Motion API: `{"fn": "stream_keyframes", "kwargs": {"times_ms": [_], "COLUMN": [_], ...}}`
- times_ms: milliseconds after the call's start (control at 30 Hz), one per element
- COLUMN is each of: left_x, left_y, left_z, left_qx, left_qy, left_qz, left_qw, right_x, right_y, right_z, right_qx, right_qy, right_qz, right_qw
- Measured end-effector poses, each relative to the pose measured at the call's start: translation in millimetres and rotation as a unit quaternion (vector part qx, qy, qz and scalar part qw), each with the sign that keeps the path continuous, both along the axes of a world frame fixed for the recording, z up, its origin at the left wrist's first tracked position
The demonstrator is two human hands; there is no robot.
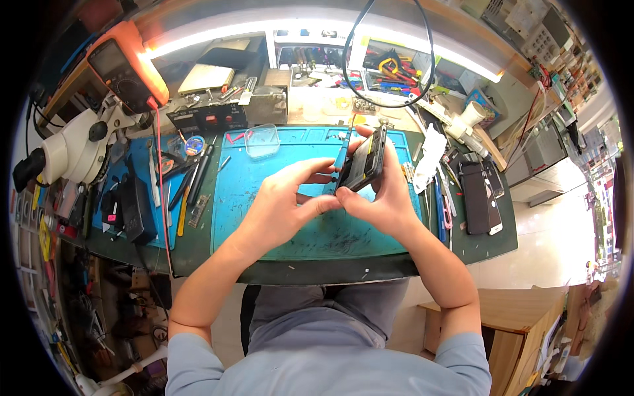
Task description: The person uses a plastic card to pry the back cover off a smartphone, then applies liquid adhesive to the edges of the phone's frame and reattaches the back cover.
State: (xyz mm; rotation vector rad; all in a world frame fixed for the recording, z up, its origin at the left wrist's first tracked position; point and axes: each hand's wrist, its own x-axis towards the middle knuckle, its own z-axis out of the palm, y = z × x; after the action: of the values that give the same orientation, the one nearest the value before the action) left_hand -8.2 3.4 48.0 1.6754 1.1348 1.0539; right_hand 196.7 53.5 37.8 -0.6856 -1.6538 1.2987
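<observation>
Above the blue work mat [264,231], my right hand [389,198] grips an opened smartphone [362,162]. The phone is tilted up, with its dark inner parts facing left. Close on its left side is a thin blue panel [342,158], seen nearly edge-on, which looks like a phone cover. My left hand [287,198] is closed on this panel, fingers above and thumb below. Both thumbs meet near the phone's lower end. Whether panel and phone still touch there cannot be made out.
A clear plastic box [262,141] stands at the mat's far left. Screwdrivers and tweezers [191,178] lie to the left, beside a white microscope [72,148] and an orange multimeter [129,66]. Phones [479,198] lie at right. A black cable loop [432,59] hangs at the back.
</observation>
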Motion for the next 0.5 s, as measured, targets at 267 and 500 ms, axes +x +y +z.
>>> {"fn": "stream_keyframes", "kwargs": {"times_ms": [267, 500], "left_x": [10, 17], "left_y": [-25, -35], "left_z": [-17, -17], "left_qx": [0.074, 0.071], "left_qy": [0.078, 0.138], "left_qz": [0.09, 0.102], "left_qw": [0.99, 0.983], "right_x": [-5, -6], "right_y": [-11, -24], "right_z": [-3, -6], "right_qx": [0.041, 0.101], "right_qy": [-0.075, -0.103], "right_qz": [-0.034, -0.061], "right_qw": [0.996, 0.988]}}
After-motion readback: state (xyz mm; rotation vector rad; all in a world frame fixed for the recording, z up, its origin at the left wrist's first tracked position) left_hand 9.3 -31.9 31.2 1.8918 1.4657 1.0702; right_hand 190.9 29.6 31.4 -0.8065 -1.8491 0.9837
